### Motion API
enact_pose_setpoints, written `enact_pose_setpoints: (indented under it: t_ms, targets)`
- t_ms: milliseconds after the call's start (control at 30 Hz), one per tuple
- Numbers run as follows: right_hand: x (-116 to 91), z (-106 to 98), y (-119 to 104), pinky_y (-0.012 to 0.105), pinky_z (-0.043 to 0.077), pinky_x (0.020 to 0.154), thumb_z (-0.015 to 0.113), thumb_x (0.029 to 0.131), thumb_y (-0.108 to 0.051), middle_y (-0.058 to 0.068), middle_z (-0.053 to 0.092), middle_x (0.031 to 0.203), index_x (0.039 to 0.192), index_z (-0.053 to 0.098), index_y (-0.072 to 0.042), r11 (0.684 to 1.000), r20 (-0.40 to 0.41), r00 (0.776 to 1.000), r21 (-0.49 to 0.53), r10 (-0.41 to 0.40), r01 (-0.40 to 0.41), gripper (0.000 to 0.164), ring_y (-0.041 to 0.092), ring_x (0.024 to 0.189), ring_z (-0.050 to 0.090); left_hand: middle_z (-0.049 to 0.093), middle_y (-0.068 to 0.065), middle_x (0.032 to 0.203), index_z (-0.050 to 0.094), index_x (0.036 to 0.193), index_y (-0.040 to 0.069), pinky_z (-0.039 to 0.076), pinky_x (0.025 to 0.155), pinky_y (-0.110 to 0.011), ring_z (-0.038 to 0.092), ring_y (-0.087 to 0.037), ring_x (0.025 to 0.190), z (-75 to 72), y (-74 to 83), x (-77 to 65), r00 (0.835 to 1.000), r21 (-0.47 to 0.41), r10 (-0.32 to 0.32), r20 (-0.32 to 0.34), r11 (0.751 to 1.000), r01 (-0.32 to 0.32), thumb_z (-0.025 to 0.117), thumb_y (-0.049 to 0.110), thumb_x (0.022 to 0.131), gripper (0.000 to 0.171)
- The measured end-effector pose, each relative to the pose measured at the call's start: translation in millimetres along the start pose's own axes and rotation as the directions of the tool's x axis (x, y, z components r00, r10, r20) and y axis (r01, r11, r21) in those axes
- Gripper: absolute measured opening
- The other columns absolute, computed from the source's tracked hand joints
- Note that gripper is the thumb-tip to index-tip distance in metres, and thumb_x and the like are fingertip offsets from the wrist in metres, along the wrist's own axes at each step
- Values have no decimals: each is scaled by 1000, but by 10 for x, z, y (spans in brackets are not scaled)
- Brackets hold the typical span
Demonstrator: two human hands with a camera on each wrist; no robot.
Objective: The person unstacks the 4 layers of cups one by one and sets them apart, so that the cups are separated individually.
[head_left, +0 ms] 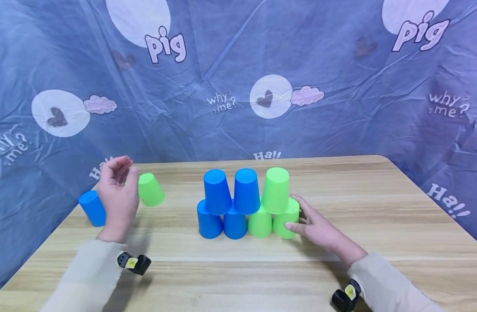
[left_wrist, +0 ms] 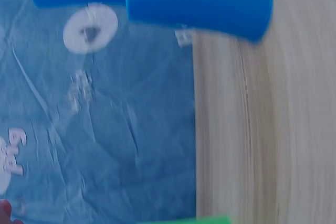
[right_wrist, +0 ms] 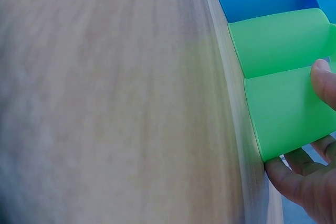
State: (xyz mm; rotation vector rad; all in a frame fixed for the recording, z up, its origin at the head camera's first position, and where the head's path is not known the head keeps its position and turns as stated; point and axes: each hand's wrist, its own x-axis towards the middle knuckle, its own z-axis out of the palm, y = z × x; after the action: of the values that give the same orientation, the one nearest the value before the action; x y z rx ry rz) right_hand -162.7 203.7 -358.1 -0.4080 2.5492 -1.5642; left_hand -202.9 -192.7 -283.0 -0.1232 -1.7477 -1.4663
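A beige left sleeve (head_left: 82,277) leads to the empty, loosely curved left grip (head_left: 117,195), an upended blue cup (head_left: 92,210) just left, a lone green cup (head_left: 151,190) just right, while the right grip (head_left: 316,225) holds the cup stack's (head_left: 246,190) near end, a green base cup (head_left: 282,223).

Count, head view. Blue cups (head_left: 247,190): 5. Green cups (head_left: 275,190): 4. Cup total: 9. Left hand (head_left: 118,197): 1; right hand (head_left: 315,225): 1. Sleeves (head_left: 82,277): 2. Black wrist devices (head_left: 143,264): 2. Wooden tabletop (head_left: 238,277): 1. Printed blue cloth (head_left: 191,130): 1.
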Motion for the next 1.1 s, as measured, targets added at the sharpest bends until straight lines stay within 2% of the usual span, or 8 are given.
enact_pose_setpoints:
  t_ms: [100,267,467,633,800,867,967,1100]
  targets:
    - [-1,-2,-4,62,27,103,62,87,-19,18,48,129,143,24,-13,1000,-2,1000,-3,-1,1,68,44,126,38,58,9,103,56,113,-5,45,91,-16,56,-9,102,88,88,-69,999,-43,-17,30,999,18,54,0,89,24]
    - [0,-8,4,63,26,103,62,87,-20,18,48,130,143,24,-13,1000,-4,1000,-9,-4,4,68,44,127,37,60,12,104,55,117,-6,46,87,-13,57,-10,103,228,189,-196,990,-98,-52,132,993,66,55,-2,88,29]
    - [2,2,4,62,26,104,62,87,-20,20,47,131,144,24,-12,1000,-8,1000,-8,-5,5,69,44,128,36,59,9,113,51,125,-6,46,90,-15,56,-9,108,361,202,-367,956,-142,-88,281,981,132,56,-4,88,38]
    - [-1,-1,-8,62,26,103,62,87,-20,20,46,132,144,23,-13,1000,-3,1000,-6,-3,3,69,45,128,35,52,-9,130,44,134,-2,43,96,-19,52,-15,118,417,183,-487,910,-157,-127,395,967,203,56,-5,87,49]
    - [2,-9,-7,62,26,103,62,88,-20,21,45,133,144,22,-13,1000,-4,1000,-10,-4,4,70,46,129,33,42,-9,140,36,141,6,38,104,-29,44,-21,127,472,185,-550,831,-101,-182,526,957,273,60,2,87,59]
    - [2,-8,-3,62,26,103,62,87,-20,21,44,133,144,22,-12,1000,-5,1000,-8,-5,5,70,47,129,33,40,-9,143,34,142,8,35,105,-33,41,-24,130,500,186,-571,806,-80,-196,558,955,287,63,5,87,62]
    - [4,-3,1,62,26,103,62,87,-19,21,45,132,144,22,-12,1000,-5,1000,-5,-5,5,70,46,128,34,37,-8,145,33,142,10,32,107,-39,37,-28,132,542,197,-603,783,-54,-217,583,951,305,65,9,86,65]
    - [7,5,2,62,27,103,62,87,-19,21,46,132,145,22,-13,1000,-2,1000,0,-3,3,70,46,127,35,34,-10,146,32,143,12,31,107,-44,35,-29,134,582,214,-639,761,-20,-245,600,947,321,68,14,85,68]
